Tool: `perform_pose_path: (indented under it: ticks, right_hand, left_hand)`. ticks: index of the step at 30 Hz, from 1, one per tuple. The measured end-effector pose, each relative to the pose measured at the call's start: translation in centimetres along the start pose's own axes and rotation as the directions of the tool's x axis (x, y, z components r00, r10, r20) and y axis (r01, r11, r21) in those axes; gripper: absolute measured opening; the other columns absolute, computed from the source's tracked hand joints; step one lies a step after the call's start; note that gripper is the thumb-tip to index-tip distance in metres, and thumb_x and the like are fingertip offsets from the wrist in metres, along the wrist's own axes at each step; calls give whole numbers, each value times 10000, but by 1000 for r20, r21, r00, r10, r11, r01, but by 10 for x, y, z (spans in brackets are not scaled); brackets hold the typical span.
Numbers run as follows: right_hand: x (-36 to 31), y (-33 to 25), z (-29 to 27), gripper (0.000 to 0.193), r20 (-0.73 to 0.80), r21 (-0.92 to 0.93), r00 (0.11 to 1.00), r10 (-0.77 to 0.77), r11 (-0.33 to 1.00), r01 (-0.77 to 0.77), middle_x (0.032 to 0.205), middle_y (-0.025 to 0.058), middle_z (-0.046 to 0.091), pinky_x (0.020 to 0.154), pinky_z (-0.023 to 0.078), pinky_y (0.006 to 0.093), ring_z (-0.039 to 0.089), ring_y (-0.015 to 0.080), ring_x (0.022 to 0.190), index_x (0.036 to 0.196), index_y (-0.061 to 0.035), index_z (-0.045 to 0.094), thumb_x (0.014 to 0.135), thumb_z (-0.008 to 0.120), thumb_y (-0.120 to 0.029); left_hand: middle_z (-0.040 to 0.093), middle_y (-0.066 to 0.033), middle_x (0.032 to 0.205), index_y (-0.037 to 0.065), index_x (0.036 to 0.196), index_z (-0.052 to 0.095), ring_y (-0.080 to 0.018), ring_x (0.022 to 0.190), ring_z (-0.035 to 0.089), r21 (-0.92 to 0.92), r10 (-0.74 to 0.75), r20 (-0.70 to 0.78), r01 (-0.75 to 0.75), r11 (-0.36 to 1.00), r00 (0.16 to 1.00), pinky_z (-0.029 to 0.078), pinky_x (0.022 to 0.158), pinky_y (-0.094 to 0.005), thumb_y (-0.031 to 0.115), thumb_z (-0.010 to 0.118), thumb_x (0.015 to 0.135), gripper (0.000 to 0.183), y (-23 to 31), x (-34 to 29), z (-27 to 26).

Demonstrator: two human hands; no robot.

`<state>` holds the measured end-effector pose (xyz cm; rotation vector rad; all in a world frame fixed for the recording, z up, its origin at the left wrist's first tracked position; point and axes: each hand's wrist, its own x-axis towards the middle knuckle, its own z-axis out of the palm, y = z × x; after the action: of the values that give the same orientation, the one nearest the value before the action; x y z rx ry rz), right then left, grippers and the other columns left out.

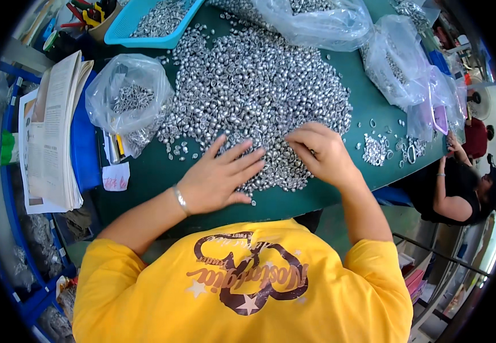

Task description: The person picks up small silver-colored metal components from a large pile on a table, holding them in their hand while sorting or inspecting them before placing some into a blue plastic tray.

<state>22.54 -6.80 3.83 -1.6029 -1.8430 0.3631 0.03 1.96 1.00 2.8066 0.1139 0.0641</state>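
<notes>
A broad heap of small silvery metal pieces [248, 86], rounded and some of them hollow, covers the middle of the green table [368, 171]. My left hand [222, 174], with a silver bangle at the wrist, lies palm down on the heap's near edge, its fingers spread. Over the heap's near right side is my right hand [322, 153]. Its fingers curl together in a pinch toward the pieces, and whatever may be between the fingertips is hidden.
A blue basket [145, 41] of metal pieces stands at the far left, near a clear plastic bag [128, 94]. More bags [394, 60] lie at the back right. Papers [56, 131] flank the left side. A small pile [376, 150] sits right. Another person [459, 191] works at far right.
</notes>
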Motion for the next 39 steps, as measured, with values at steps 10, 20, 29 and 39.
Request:
perform_pose_path:
  ticks: [10,20,29,39]
  right_hand:
    - [-36,-3,30,131,-143,-59,980,141,987,-151,767,89,531,628,447,331,534,261,729,807,-33,607,678,621,-20]
    - [-40,-6,34,107,-230,-176,969,94,975,-137,788,97,535,647,447,354,534,271,747,765,-20,581,661,604,-24]
    - [-52,2,33,134,-458,-155,878,141,959,-236,762,94,556,605,459,313,556,227,682,810,-39,599,677,605,-36]
    - [-78,-11,22,163,196,980,733,651,-147,-131,789,97,609,544,477,233,590,138,674,958,26,548,810,518,-34]
  left_hand:
    - [342,-52,1332,108,1200,453,-242,1240,287,210,-202,-327,279,937,923,196,970,-513,273,540,792,449,-41,57,4]
    - [520,-32,840,115,827,609,-209,761,494,-215,160,-359,-248,944,920,379,680,-333,320,706,575,339,26,44,8]
    - [525,-41,806,72,676,554,-234,761,497,-30,-94,-487,91,995,868,384,658,-346,87,661,625,120,-6,36,12]
    - [446,-31,1212,153,1132,502,-205,1171,362,-14,387,-124,-391,920,914,262,952,-459,336,583,742,438,61,34,26]
